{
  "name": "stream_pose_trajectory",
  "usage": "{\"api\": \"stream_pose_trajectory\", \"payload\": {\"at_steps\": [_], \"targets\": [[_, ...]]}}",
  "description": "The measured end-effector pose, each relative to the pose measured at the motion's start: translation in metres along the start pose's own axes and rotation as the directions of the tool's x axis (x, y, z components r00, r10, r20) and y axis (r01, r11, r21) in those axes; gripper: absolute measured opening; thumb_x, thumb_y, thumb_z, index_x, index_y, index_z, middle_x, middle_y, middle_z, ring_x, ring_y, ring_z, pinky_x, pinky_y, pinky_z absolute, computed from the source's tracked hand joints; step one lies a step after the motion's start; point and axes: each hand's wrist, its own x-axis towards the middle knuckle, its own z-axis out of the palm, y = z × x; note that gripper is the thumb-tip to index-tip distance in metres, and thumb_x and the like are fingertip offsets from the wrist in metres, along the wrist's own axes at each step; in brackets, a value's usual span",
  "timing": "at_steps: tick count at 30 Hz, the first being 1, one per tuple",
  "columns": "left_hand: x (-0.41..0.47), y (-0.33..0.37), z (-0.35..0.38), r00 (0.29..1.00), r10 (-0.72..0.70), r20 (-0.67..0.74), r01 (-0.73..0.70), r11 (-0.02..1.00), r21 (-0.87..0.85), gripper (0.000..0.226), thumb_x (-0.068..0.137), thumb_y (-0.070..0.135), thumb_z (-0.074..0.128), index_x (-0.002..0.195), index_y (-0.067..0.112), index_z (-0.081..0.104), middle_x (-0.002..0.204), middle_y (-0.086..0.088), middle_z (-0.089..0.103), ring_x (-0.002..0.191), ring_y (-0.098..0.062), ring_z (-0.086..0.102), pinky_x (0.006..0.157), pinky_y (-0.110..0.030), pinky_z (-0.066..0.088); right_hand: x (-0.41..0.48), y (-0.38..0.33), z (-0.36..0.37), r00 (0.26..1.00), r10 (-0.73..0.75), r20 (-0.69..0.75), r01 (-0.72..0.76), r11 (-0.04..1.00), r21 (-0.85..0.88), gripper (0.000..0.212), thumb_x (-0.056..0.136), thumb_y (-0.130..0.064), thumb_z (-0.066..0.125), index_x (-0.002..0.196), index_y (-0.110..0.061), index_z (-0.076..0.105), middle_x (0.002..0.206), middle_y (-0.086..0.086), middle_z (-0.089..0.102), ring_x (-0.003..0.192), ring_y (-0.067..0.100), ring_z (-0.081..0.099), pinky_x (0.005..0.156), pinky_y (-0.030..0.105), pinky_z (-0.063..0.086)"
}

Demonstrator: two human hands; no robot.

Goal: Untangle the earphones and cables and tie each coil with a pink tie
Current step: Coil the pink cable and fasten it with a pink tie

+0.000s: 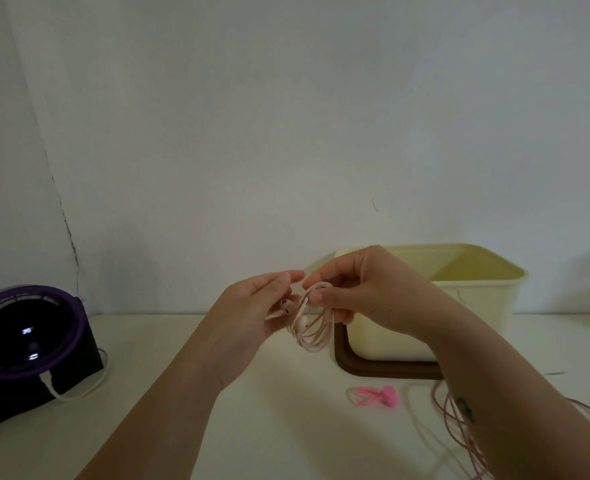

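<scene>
1. Holding the pale pink wired earphones (309,332) as a small coil above the matte white table (286,427), we judged the winding nearly done and the tying not yet begun.
2. Our right hand (366,289) pinched the coil's top between thumb and curled fingers; our left hand (252,306), it seemed, had its fingertips closed on the earbud end.
3. The next move, we reckoned, called for one hand to keep the loops together while the other fetched the bright pink plastic tie (376,396), which lay on the table near our right forearm.
4. A second, loose pink cable (473,452) sprawled by the table's right edge, untied.
5. Behind stood a plain white wall (286,116), cracked at its left; a cream plastic tub (477,306) sat on a dark brown tray (373,370), and a round purple-and-black device (27,337) stood far left.
</scene>
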Motion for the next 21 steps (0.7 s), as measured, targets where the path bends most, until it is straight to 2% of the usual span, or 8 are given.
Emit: {"api": "stream_pose_trajectory", "payload": {"at_steps": [2, 5, 9, 11, 15, 17, 19, 21], "targets": [[0.0, 0.004, -0.003, 0.997, 0.077, -0.021, -0.071, 0.976, 0.204, 0.022, 0.093, 0.017, 0.055, 0.106, 0.025, 0.069, 0.1, 0.005, 0.069, 0.102, -0.009, 0.061, 0.096, -0.032, 0.046, 0.0, -0.001, 0.0, 1.0, 0.013, -0.002, -0.013, 0.998, -0.068, 0.01, 0.083, -0.013, 0.071, 0.079, -0.022, 0.074, 0.061, 0.0, 0.069, 0.054, 0.007, 0.061, 0.056, 0.018, 0.049], [-0.005, 0.008, 0.0, 0.979, 0.053, 0.198, -0.142, 0.87, 0.472, 0.046, 0.078, 0.031, 0.062, 0.122, 0.036, 0.054, 0.115, 0.016, 0.065, 0.114, 0.0, 0.056, 0.103, -0.029, 0.04, -0.002, -0.005, 0.004, 0.999, 0.018, 0.046, -0.01, 0.985, -0.173, 0.005, 0.082, -0.017, 0.07, 0.08, -0.019, 0.075, 0.059, 0.0, 0.067, 0.053, 0.007, 0.061, 0.057, 0.017, 0.048], [-0.012, -0.001, 0.015, 0.91, 0.054, 0.411, -0.203, 0.922, 0.329, 0.052, 0.087, 0.001, 0.057, 0.121, 0.04, 0.052, 0.091, 0.011, 0.062, 0.084, -0.007, 0.057, 0.076, -0.018, 0.046, -0.005, -0.01, 0.009, 0.994, 0.012, 0.105, 0.017, 0.963, -0.268, 0.017, 0.082, -0.01, 0.066, 0.074, -0.021, 0.074, 0.054, -0.007, 0.065, 0.05, 0.002, 0.059, 0.053, 0.011, 0.044], [-0.011, -0.003, 0.016, 0.896, 0.061, 0.441, -0.196, 0.943, 0.269, 0.05, 0.087, -0.002, 0.055, 0.112, 0.041, 0.059, 0.088, 0.005, 0.055, 0.085, -0.011, 0.052, 0.077, -0.022, 0.047, -0.005, -0.009, 0.008, 0.994, 0.027, 0.104, 0.001, 0.965, -0.262, 0.013, 0.082, -0.011, 0.067, 0.078, -0.02, 0.075, 0.058, -0.006, 0.068, 0.054, 0.005, 0.063, 0.055, 0.012, 0.046], [-0.009, -0.008, 0.013, 0.879, -0.011, 0.476, -0.151, 0.942, 0.301, 0.024, 0.091, 0.007, 0.055, 0.114, 0.014, 0.056, 0.083, 0.012, 0.056, 0.085, -0.01, 0.058, 0.094, -0.037, 0.048, -0.003, -0.004, 0.003, 0.989, 0.069, 0.131, -0.041, 0.977, -0.211, 0.006, 0.083, -0.015, 0.07, 0.084, -0.018, 0.075, 0.064, -0.004, 0.071, 0.059, 0.007, 0.067, 0.062, 0.017, 0.052], [-0.01, -0.009, 0.011, 0.894, -0.099, 0.438, -0.087, 0.919, 0.384, 0.008, 0.093, 0.02, 0.056, 0.091, 0.017, 0.063, 0.081, 0.013, 0.061, 0.088, -0.014, 0.066, 0.095, -0.04, 0.048, -0.002, -0.003, 0.002, 0.986, 0.073, 0.153, -0.047, 0.984, -0.172, 0.006, 0.084, -0.014, 0.07, 0.086, -0.016, 0.076, 0.066, -0.002, 0.071, 0.06, 0.008, 0.066, 0.061, 0.016, 0.051], [-0.01, -0.008, 0.009, 0.91, -0.18, 0.374, -0.026, 0.875, 0.483, 0.024, 0.091, 0.034, 0.058, 0.069, 0.025, 0.065, 0.083, 0.006, 0.066, 0.092, -0.021, 0.068, 0.093, -0.038, 0.048, -0.002, -0.001, 0.002, 0.983, 0.075, 0.169, -0.045, 0.983, -0.177, 0.006, 0.084, -0.015, 0.07, 0.085, -0.016, 0.076, 0.067, 0.0, 0.07, 0.06, 0.006, 0.06, 0.059, 0.014, 0.047], [-0.01, -0.009, 0.006, 0.92, -0.209, 0.331, -0.022, 0.816, 0.578, 0.027, 0.091, 0.035, 0.056, 0.069, 0.025, 0.068, 0.085, 0.002, 0.068, 0.096, -0.029, 0.064, 0.09, -0.037, 0.05, -0.001, 0.002, 0.005, 0.981, 0.088, 0.172, -0.055, 0.981, -0.188, 0.006, 0.083, -0.016, 0.071, 0.085, -0.017, 0.076, 0.069, 0.002, 0.07, 0.06, 0.005, 0.056, 0.059, 0.016, 0.046]]}}
